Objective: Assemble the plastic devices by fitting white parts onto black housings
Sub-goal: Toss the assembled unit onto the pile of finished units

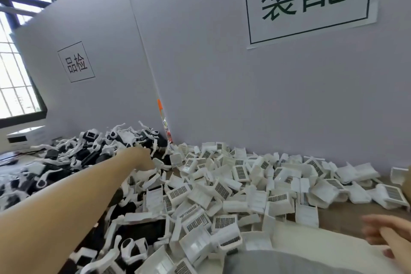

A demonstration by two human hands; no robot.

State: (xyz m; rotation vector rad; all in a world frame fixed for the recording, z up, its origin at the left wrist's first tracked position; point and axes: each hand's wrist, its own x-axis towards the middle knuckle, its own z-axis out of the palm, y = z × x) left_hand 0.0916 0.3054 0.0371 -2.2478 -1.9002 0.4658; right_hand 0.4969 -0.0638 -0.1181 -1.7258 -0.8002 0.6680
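Nearest the camera, the left forearm runs from the bottom left corner up and away, ending at the left hand (142,158), which reaches into the far heap of black housings (89,158). Its fingers are buried among the pieces and blurred, so I cannot tell whether they grip anything. The right hand (387,236) hovers low at the right edge, fingers spread and relaxed, holding nothing.

2 heaps matter. Black housings, many with curved white arms clipped on, lie around and to the left of the left hand and trail back along its forearm. White parts (240,176) spread in a broad drift between the 2 hands and beyond the right hand. They lie in every direction, so no single long axis holds; each piece would need turning once lifted. By my judgement the left hand is far nearer a housing, the right hand nearer a white part, which suits picking one with each.

White parts are boxy moulded plastic shells, matte, many bearing a dark gridded panel. Housings look glossy black and blocky.

Brown counter (347,213) shows past the right hand. Behind the heaps stands a pale partition (200,73) carrying 2 printed signs (309,0).
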